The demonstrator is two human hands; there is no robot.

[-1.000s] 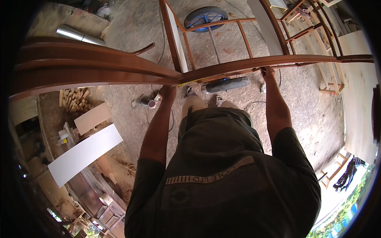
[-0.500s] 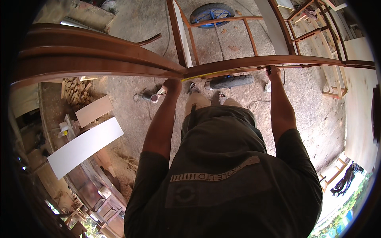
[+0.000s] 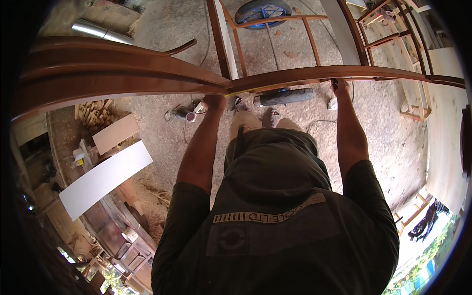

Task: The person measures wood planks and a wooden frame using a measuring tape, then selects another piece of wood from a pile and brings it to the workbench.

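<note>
A long reddish-brown wooden frame (image 3: pixel 295 73) stands across the upper part of the view, its near rail curving from the middle to the right. Along the rail's near edge runs the yellow blade of a tape measure (image 3: pixel 255 89). My left hand (image 3: pixel 214 102) is closed at the blade's left end, just under the corner where rail and side panel (image 3: pixel 123 78) meet. My right hand (image 3: pixel 340 86) is closed beneath the rail farther right, around a small dark part in line with the blade. The rail and fingers hide some of the tape at both hands.
On the floor lie a blue-rimmed wheel (image 3: pixel 263 14), a black tyre (image 3: pixel 286 98), a cup-like container (image 3: pixel 191 117) and cables. At left are a white board (image 3: pixel 106 180), a tan board (image 3: pixel 116 133) and stacked wood offcuts (image 3: pixel 93 114). Pale slatted framing (image 3: pixel 415 93) stands at right.
Both hands stay at the rail, my right hand slightly higher in view. A thinner strip of the yellow blade shows. The view has shifted a little, and more of a silver cylinder appears upper left.
</note>
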